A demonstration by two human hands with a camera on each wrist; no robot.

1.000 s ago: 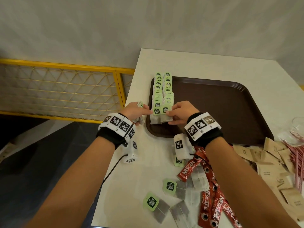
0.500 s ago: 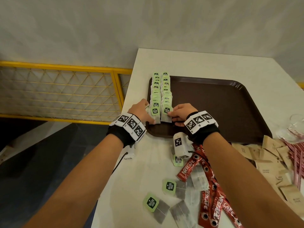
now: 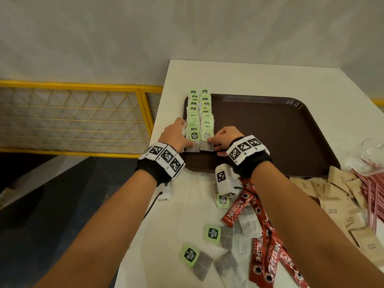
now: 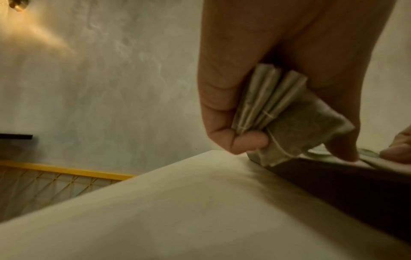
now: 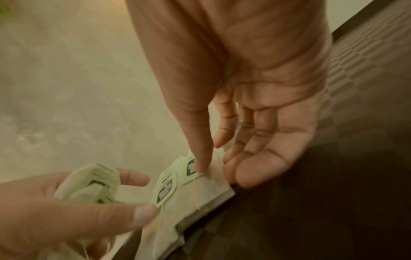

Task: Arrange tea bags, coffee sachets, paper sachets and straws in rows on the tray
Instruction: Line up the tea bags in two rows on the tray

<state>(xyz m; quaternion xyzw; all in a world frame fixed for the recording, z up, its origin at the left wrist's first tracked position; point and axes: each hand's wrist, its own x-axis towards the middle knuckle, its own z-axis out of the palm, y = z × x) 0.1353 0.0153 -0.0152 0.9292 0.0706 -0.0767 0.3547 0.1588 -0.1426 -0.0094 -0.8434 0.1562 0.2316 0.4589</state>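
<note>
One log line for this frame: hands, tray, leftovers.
left hand: holds spare tea bags | right hand: thumb presses row-end tag | tray: two tea rows | table: loose tea bags, coffee sachets, paper sachets

My head camera looks steeply down over both forearms at the table (image 3: 239,80). Each wrist camera sits close under its palm, low, facing along the fingers. All three views share the tray's (image 3: 270,129) near-left corner, at lower right in the left wrist frame.

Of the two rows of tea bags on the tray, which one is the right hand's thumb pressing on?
The right-hand row: the right hand thumb presses its nearest green tag. The left-hand row lies beside the left hand.
</note>
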